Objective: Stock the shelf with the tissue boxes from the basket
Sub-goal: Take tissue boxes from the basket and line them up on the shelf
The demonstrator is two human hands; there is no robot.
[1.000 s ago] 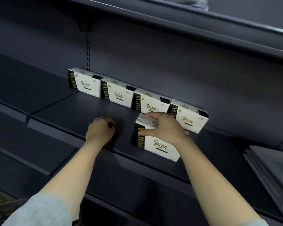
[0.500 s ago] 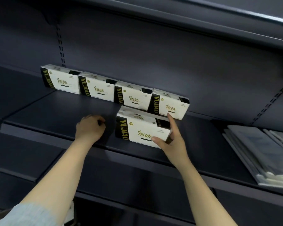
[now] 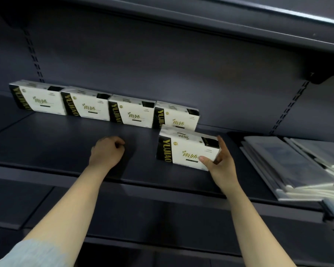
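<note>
Dark shelf [image 3: 69, 147]: we see a matte blue-grey metal board running from 9 o'clock to 3 o'clock, with a back panel of the same colour and another board overhead.
Back row [image 3: 104, 106]: we count four white tissue boxes with black "YUJAO" bands standing upright side by side against the back panel, from 10 o'clock toward 12 o'clock, each touching its neighbour.
Front tissue box [image 3: 185, 149]: we find a fifth box of the same print standing upright on the shelf just in front of the rightmost box of the row, at about 1 o'clock from the frame's centre.
Right hand [image 3: 218, 160]: we hold the front tissue box at its right end, thumb pressed on the printed face near the lower right corner, index finger straight up along the right edge; the other fingers curl behind the box.
Left hand [image 3: 108, 151]: we rest it on the bare shelf at about 10 o'clock from the frame's centre, fingers curled into a loose fist holding nothing, well apart from the front tissue box.
Stack of flat packs [image 3: 297, 166]: we see grey, plastic-wrapped flat items lying piled on the shelf at 3 o'clock, near the right hand but not touching it.
Sleeve [image 3: 29, 253]: pale blue-grey cloth covers the left arm at 7 o'clock.
</note>
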